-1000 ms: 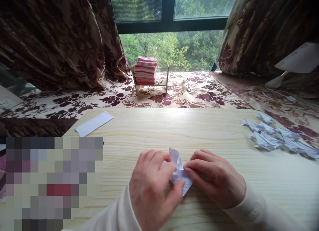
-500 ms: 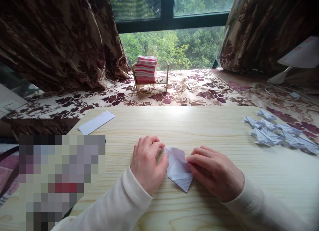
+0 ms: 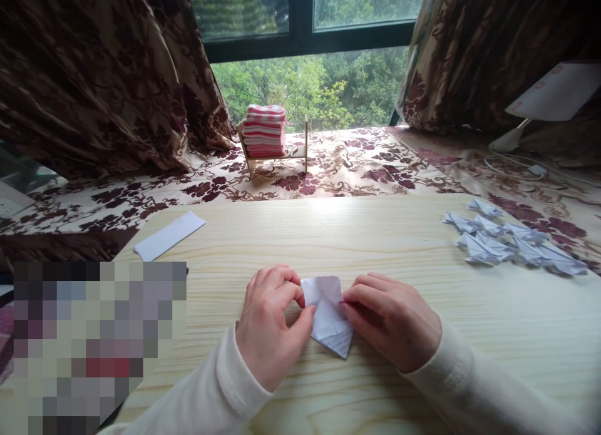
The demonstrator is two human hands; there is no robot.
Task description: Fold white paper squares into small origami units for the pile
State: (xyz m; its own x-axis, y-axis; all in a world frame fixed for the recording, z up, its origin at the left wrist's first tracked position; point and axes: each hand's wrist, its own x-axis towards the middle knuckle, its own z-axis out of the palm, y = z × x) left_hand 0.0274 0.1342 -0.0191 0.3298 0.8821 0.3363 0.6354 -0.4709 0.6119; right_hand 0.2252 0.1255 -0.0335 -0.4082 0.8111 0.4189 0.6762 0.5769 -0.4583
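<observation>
A partly folded white sheet of paper [image 3: 327, 316] lies on the pale wooden table, its lower point turned towards me and showing printed lines. Thumb and index finger of my left hand [image 3: 277, 325] pinch its left edge. On the opposite edge, my right hand [image 3: 394, 319] grips the paper between closed fingertips; the thumb there is partly hidden. The upper part of the sheet shows creases and a squared top edge.
Several folded paper pieces [image 3: 488, 247] lie in a cluster at the table's right. A flat folded paper strip [image 3: 169, 236] rests at the left. Behind the table [image 3: 385, 235], a small wooden rack holds folded pink-and-white cloths [image 3: 264, 131]. A lamp [image 3: 549, 94] stands far right.
The paper's top edge looks flatter and straighter than before. My left thumb and index finger have closed in on its left edge. The whole view has shifted slightly.
</observation>
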